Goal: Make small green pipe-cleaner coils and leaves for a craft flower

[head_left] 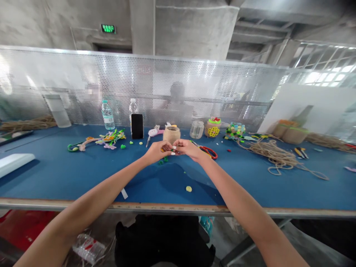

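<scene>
Bare forearms (104,193) are spanning the front edge of a long blue table (69,185). Loose twine (274,152) is lying tangled toward the right end of the surface. Left hand (159,152) and right hand (188,149) are meeting at the fingertips above the middle of the surface. Just beyond them, a twine-wrapped jar (171,134) is standing upright toward the back edge. To its left, near that edge, a black phone (137,126) is standing. Red-handled scissors (209,151) are lying just beside the right hand. A yellow disc (188,188) is lying near the front edge. Both hands are clamping a small green piece (172,150) between thumbs and fingers; the fingers are hiding most of it.
</scene>
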`<state>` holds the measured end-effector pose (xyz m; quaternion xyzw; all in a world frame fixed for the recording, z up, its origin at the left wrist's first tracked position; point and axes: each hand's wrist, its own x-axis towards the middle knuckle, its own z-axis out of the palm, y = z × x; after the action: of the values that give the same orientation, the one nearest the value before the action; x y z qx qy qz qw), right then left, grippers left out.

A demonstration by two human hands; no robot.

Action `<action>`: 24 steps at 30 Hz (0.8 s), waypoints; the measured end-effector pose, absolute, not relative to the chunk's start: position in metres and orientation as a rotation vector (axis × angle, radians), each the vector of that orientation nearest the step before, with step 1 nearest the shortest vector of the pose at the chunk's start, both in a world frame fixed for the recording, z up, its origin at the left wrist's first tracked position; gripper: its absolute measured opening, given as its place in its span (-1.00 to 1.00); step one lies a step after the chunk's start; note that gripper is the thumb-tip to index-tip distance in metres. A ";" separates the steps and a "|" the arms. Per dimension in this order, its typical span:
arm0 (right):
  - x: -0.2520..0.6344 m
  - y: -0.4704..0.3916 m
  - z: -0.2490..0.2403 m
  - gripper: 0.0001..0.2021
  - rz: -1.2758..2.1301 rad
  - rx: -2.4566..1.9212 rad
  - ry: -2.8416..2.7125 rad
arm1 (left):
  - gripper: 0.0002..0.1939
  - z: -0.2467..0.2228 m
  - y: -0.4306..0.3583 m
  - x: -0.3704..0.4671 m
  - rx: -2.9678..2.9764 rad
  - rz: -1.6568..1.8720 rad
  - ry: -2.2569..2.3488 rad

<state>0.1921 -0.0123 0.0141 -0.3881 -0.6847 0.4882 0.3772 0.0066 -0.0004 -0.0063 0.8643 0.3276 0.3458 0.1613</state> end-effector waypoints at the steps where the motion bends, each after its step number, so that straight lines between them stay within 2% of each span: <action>1: 0.192 -0.012 0.014 -0.92 1.243 -0.994 -1.738 | -0.77 -0.007 0.000 0.007 2.472 1.012 0.961; 10: 0.188 -0.016 0.016 -0.99 1.240 -0.976 -1.692 | -0.77 -0.007 -0.001 0.005 2.634 1.065 1.006; 24: 0.184 -0.013 0.013 -0.95 1.177 -0.977 -1.644 | -0.78 -0.004 -0.001 0.002 2.906 1.100 1.003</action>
<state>0.1837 -0.0132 0.0132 -0.3920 -0.6598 0.4724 0.4334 0.0019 -0.0011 -0.0043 0.8882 0.3067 0.3364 -0.0617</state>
